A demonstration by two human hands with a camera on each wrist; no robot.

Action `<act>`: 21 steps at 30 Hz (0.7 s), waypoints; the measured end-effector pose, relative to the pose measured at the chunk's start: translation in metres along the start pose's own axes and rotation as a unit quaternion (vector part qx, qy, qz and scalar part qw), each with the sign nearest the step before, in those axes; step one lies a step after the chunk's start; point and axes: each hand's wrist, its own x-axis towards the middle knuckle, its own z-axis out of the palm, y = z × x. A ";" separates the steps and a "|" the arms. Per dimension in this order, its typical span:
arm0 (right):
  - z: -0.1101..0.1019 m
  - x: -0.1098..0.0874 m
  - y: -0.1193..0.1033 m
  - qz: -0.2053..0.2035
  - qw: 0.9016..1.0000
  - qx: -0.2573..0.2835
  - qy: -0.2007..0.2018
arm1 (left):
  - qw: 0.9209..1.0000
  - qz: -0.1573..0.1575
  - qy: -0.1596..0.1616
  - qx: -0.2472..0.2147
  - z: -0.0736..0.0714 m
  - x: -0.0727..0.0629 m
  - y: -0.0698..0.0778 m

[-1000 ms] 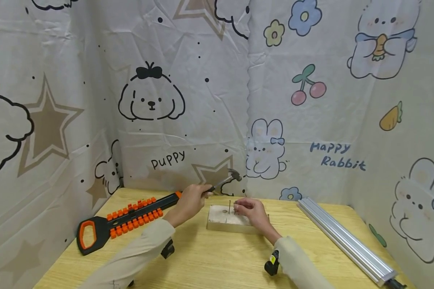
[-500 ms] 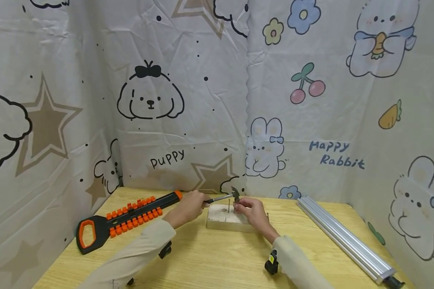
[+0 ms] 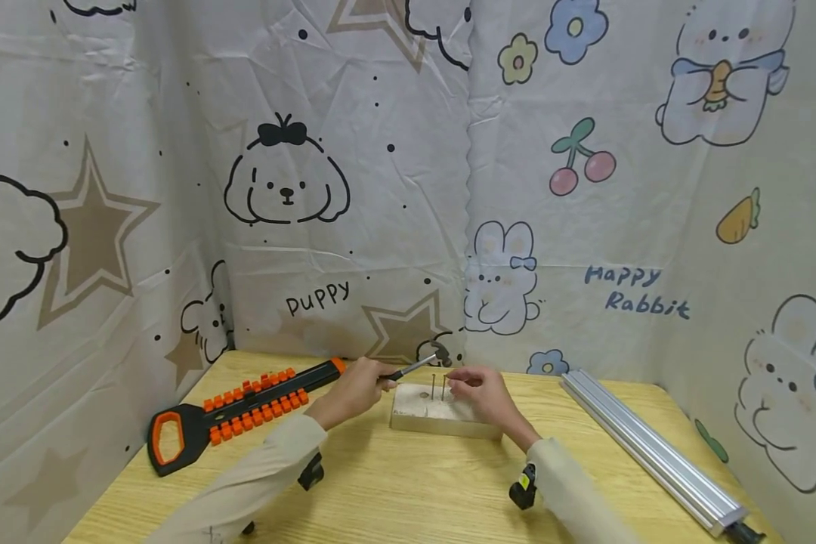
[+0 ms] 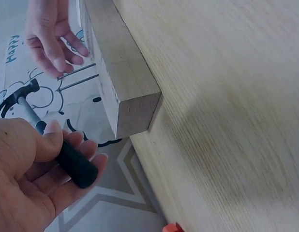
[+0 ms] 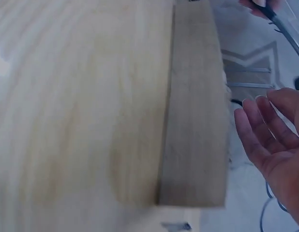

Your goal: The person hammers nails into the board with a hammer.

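Note:
My left hand [image 3: 352,389] grips the dark handle of a claw hammer [image 4: 78,164]; the hammer's head is raised just behind and left of the nails in the head view. Two thin nails [image 3: 433,387] stand upright, side by side, in the top of a pale wooden block [image 3: 442,427]. My right hand [image 3: 486,397] hovers over the right part of the block, beside the right-hand nail. In the right wrist view its fingers [image 5: 258,130] are loosely bent with nothing between them, and the nails [image 5: 248,85] stand a little past the fingertips.
A black rack with orange clips and an orange-edged handle [image 3: 245,406] lies on the left of the wooden table [image 3: 408,491]. A silver slotted metal bar [image 3: 653,449] lies on the right. Printed cloth [image 3: 394,189] hangs behind and at the sides.
The hammer came down to the nail that my right fingers held, then lifted slightly back. My right fingers have let go of that nail and drawn right; it stands by itself.

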 end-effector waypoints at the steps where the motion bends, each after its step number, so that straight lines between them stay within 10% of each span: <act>1: -0.004 0.000 -0.002 0.003 1.000 -0.004 0.003 | 1.000 0.000 0.003 0.002 0.000 0.000 0.000; 21: -0.056 -0.014 0.007 0.035 0.985 -0.159 0.055 | 1.000 0.017 0.001 -0.016 -0.003 -0.004 -0.001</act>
